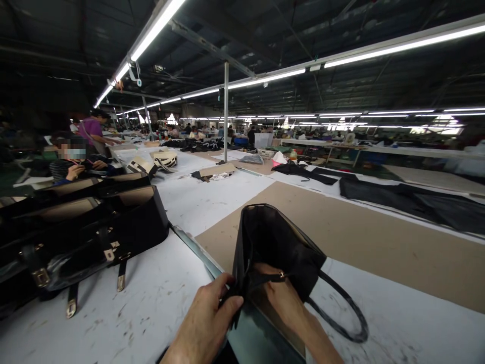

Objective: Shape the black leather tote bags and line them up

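Observation:
A black handbag (288, 227) stands tilted on the table in front of me, its opening towards me. My left hand (212, 308) pinches the bag's left edge between thumb and fingers. My right hand (278, 293) reaches inside the bag, and its fingertips are hidden by the dark interior and a strap with a small gold-coloured buckle. A looped black handle (350, 313) hangs off the bag's right side onto the table. Beneath the bag's near side lies a greenish sheet or board (261, 336), partly covered by my hands.
Several black handbags with gold-coloured clasps (113, 222) stand in a cluster at the left. A beige board (341, 232) lies across the white table (151, 303). Black material (417, 202) lies at the right. A seated co-worker (71, 162) is beyond the handbags; a metal post (226, 111) rises behind.

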Available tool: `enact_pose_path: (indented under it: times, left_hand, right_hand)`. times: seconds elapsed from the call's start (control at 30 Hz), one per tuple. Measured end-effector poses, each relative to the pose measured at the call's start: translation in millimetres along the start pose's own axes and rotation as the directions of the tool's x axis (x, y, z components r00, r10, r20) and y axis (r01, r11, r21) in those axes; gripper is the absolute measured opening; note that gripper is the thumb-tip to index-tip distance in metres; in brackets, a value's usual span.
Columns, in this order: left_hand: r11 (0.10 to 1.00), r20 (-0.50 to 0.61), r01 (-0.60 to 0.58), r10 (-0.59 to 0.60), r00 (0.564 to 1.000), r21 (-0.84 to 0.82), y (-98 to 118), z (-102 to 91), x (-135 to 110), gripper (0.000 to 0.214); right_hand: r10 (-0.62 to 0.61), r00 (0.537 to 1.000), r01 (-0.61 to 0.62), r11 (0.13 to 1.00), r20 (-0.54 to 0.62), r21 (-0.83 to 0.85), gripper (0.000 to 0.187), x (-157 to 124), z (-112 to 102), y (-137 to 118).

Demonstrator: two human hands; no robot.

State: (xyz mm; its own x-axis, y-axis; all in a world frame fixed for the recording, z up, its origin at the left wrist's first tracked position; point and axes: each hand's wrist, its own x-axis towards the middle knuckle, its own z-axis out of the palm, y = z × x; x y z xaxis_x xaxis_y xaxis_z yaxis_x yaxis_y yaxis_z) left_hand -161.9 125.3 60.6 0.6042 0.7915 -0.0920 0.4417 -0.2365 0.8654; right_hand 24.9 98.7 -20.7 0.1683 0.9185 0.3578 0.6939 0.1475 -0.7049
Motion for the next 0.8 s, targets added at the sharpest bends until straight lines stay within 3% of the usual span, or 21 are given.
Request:
enact_pose_path:
  times: [0.03,0.1,0.17,0.27,0.33,0.4,0.47,0.53,0.6,0.67,0.8]
  left_hand:
    - [0.999,-0.015,0.010,-0.009,1.000,0.032,-1.2,-0.6,0.8,0.024]
    - [0.994,-0.066,0.024,-0.016,0.998,0.110,-2.1,-0.1,1.5,0.029]
    - [0.986,-0.130,0.020,0.002,0.992,0.164,-0.8,1.5,0.4,0.034]
    - [0.978,-0.236,-0.034,0.083,0.968,0.204,7.1,0.5,-4.2,0.040]
    - [0.966,-0.311,-0.105,0.178,0.934,0.237,18.4,-4.7,-5.7,0.038]
    - [0.923,-0.342,-0.239,0.339,0.876,0.302,35.1,-12.0,-0.5,0.033]
    - [0.800,-0.244,-0.447,0.563,0.790,0.400,55.3,-17.6,15.8,0.027]
    - [0.589,0.026,-0.677,0.745,0.666,0.442,74.7,-17.8,44.1,0.026]
    - [0.417,0.274,-0.805,0.788,0.551,0.422,88.8,-11.3,80.3,0.030]
    - [0.350,0.412,-0.841,0.751,0.516,0.413,95.2,0.3,116.8,0.039]
    - [0.298,0.572,-0.857,0.647,0.504,0.420,90.4,21.9,167.3,0.036]
  right_hand:
    - [0.058,0.996,-0.056,0.998,0.061,-0.033,0.029,-19.4,-4.9,2.6]
    - [0.165,0.986,-0.164,0.981,-0.002,-0.108,0.026,-55.3,-22.0,7.9]
    - [0.244,0.939,-0.287,0.944,-0.244,-0.160,0.028,-78.3,-46.8,9.8]
    - [0.167,0.825,-0.335,0.914,-0.540,-0.230,0.038,-77.8,-84.5,5.0]
    - [0.254,0.810,-0.396,0.902,-0.528,-0.172,0.055,-60.0,-101.3,1.4]
    - [0.359,0.836,-0.415,0.908,-0.414,-0.050,0.060,-38.9,-109.5,0.6]
    - [0.414,0.856,-0.422,0.906,-0.309,0.044,0.057,-22.8,-111.4,1.9]
    - [0.416,0.871,-0.415,0.908,-0.261,0.064,0.053,-14.8,-110.3,3.2]
    - [0.391,0.890,-0.394,0.918,-0.235,0.037,0.050,-12.9,-109.0,4.0]
    - [0.376,0.902,-0.381,0.924,-0.211,0.017,0.050,-13.3,-109.2,5.3]
    - [0.344,0.930,-0.342,0.939,-0.128,0.041,0.053,-11.5,-117.2,10.9]
